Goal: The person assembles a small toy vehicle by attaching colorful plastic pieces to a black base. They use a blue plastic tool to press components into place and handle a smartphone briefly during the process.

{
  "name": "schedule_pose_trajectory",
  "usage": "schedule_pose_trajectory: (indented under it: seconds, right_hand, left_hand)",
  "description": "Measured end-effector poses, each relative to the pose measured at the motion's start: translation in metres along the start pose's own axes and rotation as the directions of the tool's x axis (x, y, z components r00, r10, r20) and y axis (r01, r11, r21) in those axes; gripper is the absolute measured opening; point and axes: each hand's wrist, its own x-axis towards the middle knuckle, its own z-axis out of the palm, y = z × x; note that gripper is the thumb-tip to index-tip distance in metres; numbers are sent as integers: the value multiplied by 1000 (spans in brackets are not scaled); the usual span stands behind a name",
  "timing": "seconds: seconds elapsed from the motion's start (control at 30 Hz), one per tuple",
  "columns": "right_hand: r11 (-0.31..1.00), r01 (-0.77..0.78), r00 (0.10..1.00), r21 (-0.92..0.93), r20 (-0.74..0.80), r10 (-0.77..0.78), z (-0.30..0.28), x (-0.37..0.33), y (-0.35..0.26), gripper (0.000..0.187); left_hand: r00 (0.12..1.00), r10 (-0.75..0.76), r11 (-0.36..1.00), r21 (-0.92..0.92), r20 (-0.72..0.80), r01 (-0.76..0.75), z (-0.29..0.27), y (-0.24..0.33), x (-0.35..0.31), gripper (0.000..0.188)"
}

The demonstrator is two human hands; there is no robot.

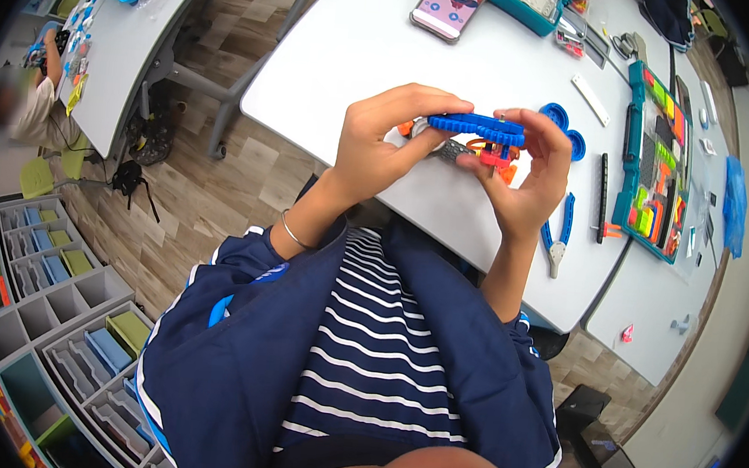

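Above the near edge of the white table, my two hands hold a small building-kit model. A blue toothed strip (pixel 475 125) runs along its top, with red and orange parts (pixel 495 158) and a dark grey textured part (pixel 453 150) beneath. My left hand (pixel 378 137) pinches the strip's left end between thumb and fingers. At the other end, my right hand (pixel 533 172) grips the model, its fingers at the blue strip and its thumb by the red part. The fingers partly hide how the pieces join.
Right of my hands lie blue round parts (pixel 555 116), a black strip (pixel 603 195), a blue-and-grey V-shaped piece (pixel 557 240) and a white strip (pixel 590 100). A phone (pixel 449 9) and an open teal parts case (pixel 634 158) lie farther off. Another person (pixel 32 115) sits at a table leftward.
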Motion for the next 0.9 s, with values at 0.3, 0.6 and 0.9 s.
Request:
schedule_pose_trajectory:
  seconds: [0.3, 0.6, 0.9]
  right_hand:
    - [994, -102, 985, -26, 138, 104, -4, -21, -31, 79]
    - [964, -255, 963, 81, 117, 245, -2, -46, -36, 64]
    - [947, -309, 950, 82, 79, 303, 2, -57, -39, 66]
  left_hand:
    - [944, -324, 883, -338, 61, 325, -4, 11, -16, 24]
    - [884, -441, 738, -498, 154, 455, 3, 13, -33, 22]
    - [871, -460, 746, -457, 173, 485, 4, 8, -35, 22]
